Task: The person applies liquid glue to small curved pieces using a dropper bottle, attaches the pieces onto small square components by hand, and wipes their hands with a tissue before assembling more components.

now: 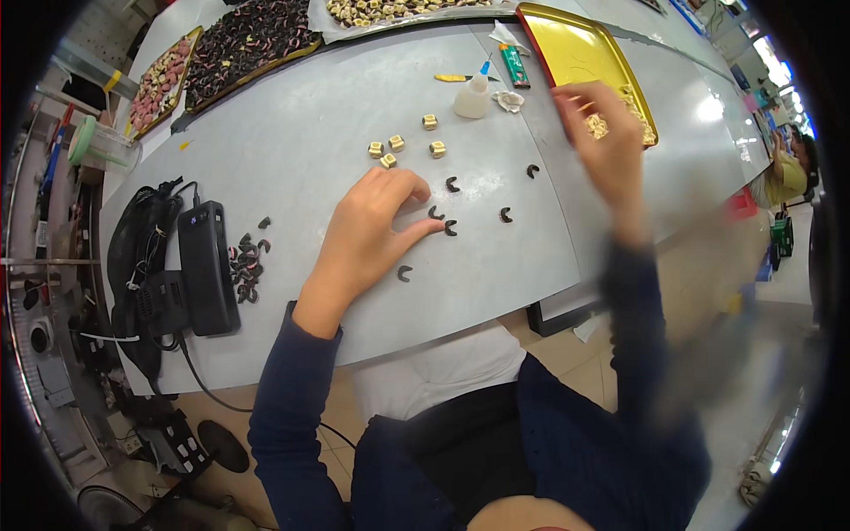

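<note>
My left hand (367,221) rests on the grey table, thumb and forefinger apart. Its thumb tip is at a dark C-shaped piece (451,228), with another C-shaped piece (435,213) just beyond, between thumb and forefinger. More dark C-shaped pieces (506,215) lie spread to the right, and one (404,273) sits nearer me. Small cream-and-dark cube-like pieces (388,160) stand beyond my left fingers. My right hand (606,133) is bent over the near left edge of a yellow tray (575,44), by small cream pieces (597,126); whether its fingers hold anything is unclear.
A clear squeeze bottle (472,99), a green packet (514,66), a yellow-handled blade (453,78) and crumpled tissue (508,101) lie at the back. Full trays (252,40) line the far edge. A black power box (209,265) with cables and a dark heap (246,265) are at left.
</note>
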Available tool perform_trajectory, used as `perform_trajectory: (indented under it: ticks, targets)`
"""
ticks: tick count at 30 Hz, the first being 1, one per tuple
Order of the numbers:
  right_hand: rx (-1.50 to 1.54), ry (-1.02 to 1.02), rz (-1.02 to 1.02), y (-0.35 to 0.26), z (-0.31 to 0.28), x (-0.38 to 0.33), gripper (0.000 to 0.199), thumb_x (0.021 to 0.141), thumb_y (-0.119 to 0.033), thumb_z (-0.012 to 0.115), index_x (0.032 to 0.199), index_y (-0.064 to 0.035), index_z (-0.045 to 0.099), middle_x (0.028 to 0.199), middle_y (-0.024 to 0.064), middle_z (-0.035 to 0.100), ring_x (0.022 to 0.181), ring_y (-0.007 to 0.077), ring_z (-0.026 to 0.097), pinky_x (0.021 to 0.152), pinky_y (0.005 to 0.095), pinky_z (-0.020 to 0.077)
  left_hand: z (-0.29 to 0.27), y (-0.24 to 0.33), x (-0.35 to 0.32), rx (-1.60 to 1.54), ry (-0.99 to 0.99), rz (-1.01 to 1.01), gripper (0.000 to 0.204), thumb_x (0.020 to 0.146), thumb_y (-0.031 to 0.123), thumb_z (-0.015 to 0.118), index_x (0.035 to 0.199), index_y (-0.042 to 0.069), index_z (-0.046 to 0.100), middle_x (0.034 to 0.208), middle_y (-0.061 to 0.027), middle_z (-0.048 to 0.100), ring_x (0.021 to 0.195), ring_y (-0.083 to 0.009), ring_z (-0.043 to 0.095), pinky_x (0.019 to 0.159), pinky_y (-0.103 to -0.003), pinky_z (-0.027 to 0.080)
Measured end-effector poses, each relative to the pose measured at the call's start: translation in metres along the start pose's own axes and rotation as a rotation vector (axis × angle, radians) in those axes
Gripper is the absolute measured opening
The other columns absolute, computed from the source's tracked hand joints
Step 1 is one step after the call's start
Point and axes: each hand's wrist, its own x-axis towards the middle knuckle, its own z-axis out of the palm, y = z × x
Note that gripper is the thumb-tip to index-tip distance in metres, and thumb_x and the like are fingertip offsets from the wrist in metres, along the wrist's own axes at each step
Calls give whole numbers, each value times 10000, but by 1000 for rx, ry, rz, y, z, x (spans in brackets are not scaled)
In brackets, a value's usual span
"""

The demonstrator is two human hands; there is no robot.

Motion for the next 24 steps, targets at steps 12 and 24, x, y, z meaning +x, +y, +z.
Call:
perform_trajectory:
  ticks: [12, 24]
  targets:
    - [-223, -387, 102, 96, -22, 25, 216, 879, -126, 650, 1069, -26, 662, 923, 82, 663, 798, 189, 647, 766, 288, 512, 6, 2, 4, -189, 2, -98, 264, 730, 13, 778, 925, 24, 600, 908, -70, 654, 856, -194, 665, 785, -286, 543]
    - [772, -247, -31, 9, -11, 9, 216, 925, -21, 587, 1127, 53, 614, 1109, 106, 622, 944, 165, 644, 867, 268, 511, 4, 2, 3, -227, -4, -121, 329, 741, -48, 731, 981, 22, 518, 925, -87, 698, 891, -177, 679, 834, -287, 533]
